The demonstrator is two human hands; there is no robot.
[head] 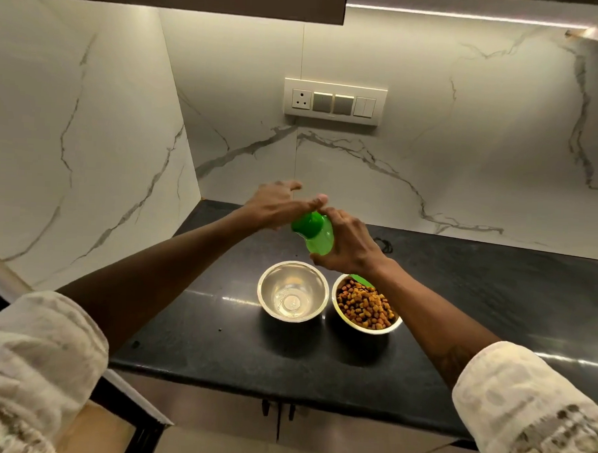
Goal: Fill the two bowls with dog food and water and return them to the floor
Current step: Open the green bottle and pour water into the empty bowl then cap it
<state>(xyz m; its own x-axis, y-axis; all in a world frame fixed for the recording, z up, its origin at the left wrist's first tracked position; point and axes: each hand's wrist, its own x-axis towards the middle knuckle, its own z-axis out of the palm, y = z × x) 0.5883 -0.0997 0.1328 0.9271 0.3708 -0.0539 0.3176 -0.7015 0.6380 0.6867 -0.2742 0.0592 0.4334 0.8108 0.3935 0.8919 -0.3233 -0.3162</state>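
Near the counter's front edge sat the steel bowl holding little or no water beside the kibble bowl. Above them the right hand gripped the green bottle upright, probably for uncapping; the left hand, fingers spread, touched its cap, grasping nothing.

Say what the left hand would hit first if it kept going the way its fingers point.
Probably the marble wall behind the counter. The left hand points up and away past the green bottle; nothing else shows in that line, though depth is unclear.
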